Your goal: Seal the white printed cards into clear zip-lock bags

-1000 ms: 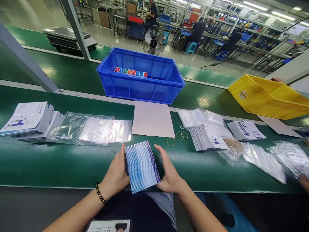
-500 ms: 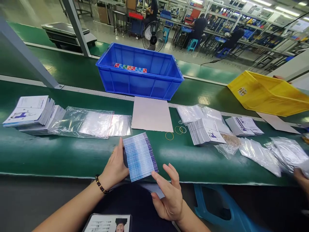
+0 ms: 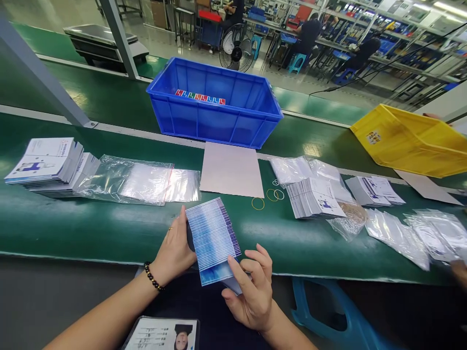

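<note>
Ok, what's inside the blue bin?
Inside the blue bin shows a row of red, green and blue pieces with white markings. The bin's near side covers their lower parts, so whatever lies low behind it can't be seen.

Green bench (image 3: 109, 233) with booklets (image 3: 42, 163), plastic bags (image 3: 146, 184)

Looks like factory hall, assy/pkg area.
Has long green worktop (image 3: 109, 228) w/ stacked printed booklets (image 3: 45, 158) & clear plastic bags (image 3: 146, 183), plus blue crate (image 3: 215, 121) & yellow crate (image 3: 397, 143). Shows, in bkgd, long rows of metal racking (image 3: 368, 31) crowded w/ small equip., ppl (image 3: 309, 35) in dark clothes at other stations, plastic stool (image 3: 297, 59), floor fan (image 3: 236, 51), shiny floor (image 3: 160, 51), fluor. tube (image 3: 450, 9) overhead. Includes ID badge (image 3: 156, 333) worn up front.
</note>
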A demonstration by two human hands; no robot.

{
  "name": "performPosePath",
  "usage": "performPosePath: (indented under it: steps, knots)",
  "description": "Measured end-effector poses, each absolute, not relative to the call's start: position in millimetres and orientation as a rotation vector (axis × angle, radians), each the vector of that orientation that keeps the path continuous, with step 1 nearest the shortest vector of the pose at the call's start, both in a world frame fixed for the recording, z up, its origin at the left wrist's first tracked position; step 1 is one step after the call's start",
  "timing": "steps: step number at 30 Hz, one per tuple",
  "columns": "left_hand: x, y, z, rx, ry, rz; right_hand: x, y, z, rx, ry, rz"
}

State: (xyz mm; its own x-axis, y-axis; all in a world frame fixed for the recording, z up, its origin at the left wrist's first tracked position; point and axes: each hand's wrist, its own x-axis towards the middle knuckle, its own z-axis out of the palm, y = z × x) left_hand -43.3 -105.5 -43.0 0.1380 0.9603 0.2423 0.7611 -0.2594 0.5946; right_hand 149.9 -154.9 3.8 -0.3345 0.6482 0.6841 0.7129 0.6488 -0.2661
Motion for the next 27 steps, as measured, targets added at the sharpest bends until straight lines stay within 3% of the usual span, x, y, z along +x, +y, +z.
performPosePath:
  steps: [27]
  knots:
    - [-43.9,-106.9,-46.1,2.163,1.661,0.822,148.3,-156.1,7.3,-1.079,-2.011,-0.100]
